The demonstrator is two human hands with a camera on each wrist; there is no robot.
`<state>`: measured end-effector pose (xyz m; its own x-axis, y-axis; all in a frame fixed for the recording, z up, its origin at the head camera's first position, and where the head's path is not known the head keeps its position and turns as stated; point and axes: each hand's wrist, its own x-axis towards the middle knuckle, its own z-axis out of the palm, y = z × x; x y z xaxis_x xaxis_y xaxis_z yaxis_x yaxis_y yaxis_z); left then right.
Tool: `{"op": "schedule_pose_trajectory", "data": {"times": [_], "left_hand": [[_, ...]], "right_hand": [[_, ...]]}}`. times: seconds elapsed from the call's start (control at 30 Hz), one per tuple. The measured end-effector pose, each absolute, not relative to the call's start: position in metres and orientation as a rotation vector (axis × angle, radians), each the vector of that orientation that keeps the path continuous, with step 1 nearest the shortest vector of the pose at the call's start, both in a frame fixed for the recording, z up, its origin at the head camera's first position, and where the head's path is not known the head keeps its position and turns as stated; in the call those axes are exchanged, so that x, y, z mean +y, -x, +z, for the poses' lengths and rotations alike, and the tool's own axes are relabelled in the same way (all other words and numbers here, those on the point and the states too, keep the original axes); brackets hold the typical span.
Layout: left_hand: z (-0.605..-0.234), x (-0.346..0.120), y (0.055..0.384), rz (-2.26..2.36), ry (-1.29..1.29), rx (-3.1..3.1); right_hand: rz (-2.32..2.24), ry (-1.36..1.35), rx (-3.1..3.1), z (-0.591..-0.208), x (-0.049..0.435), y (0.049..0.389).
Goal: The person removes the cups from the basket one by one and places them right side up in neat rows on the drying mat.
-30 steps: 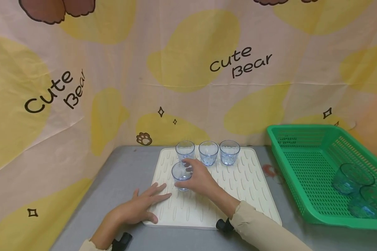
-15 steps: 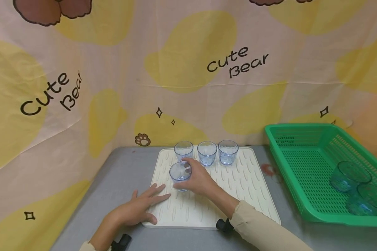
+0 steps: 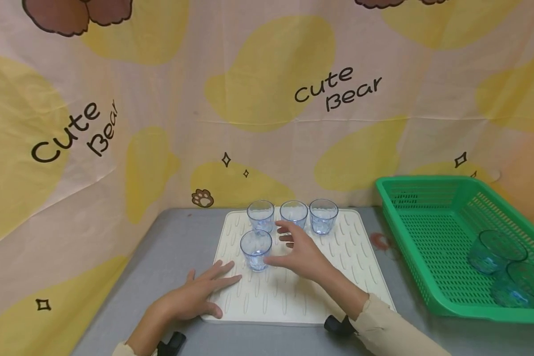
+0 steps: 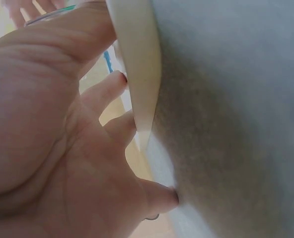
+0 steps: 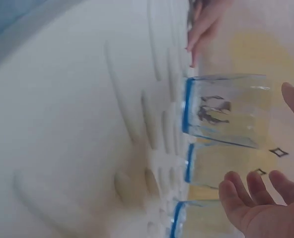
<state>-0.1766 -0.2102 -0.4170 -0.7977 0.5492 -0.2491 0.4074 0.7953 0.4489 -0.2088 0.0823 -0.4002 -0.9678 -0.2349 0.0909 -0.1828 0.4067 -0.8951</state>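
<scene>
A clear bluish drinking glass (image 3: 256, 249) stands upright on the white ridged mat (image 3: 302, 299), in front of the leftmost glass (image 3: 261, 215) of a back row. My right hand (image 3: 306, 254) is just to its right, thumb and fingers spread apart. In the right wrist view a gap shows between that hand (image 5: 268, 210) and the front glass (image 5: 231, 111). Two more glasses, a middle one (image 3: 293, 211) and a right one (image 3: 323, 217), complete the row. My left hand (image 3: 191, 298) rests with spread fingers on the mat's left edge, partly over the table.
A green plastic basket (image 3: 407, 257) stands on the grey table (image 3: 160, 252) at the right. Inside it are two glasses, one farther back (image 3: 496, 252) and one nearer (image 3: 522, 284). A patterned cloth (image 3: 267, 99) hangs behind the table.
My right hand has let go of the front glass and moved a little to the right. The glass stays where it was on the mat, and my left hand has not moved.
</scene>
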Motion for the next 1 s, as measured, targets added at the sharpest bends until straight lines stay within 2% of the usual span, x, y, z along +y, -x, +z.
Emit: {"op": "schedule_pose_trajectory", "data": {"times": [0.3, 0.67, 1.0], "left_hand": [[-0.415, -0.212, 0.174, 0.543, -0.785, 2.622], [-0.42, -0.217, 0.172, 0.55, -0.771, 2.624], [-0.415, -0.215, 0.171, 0.561, -0.815, 2.642]], "right_hand": [[-1.626, 0.44, 2.612, -0.38, 0.119, 0.186], [-1.537, 0.641, 2.83, -0.359, 0.171, 0.156], [-1.444, 0.529, 2.947, -0.344, 0.214, 0.138]]}}
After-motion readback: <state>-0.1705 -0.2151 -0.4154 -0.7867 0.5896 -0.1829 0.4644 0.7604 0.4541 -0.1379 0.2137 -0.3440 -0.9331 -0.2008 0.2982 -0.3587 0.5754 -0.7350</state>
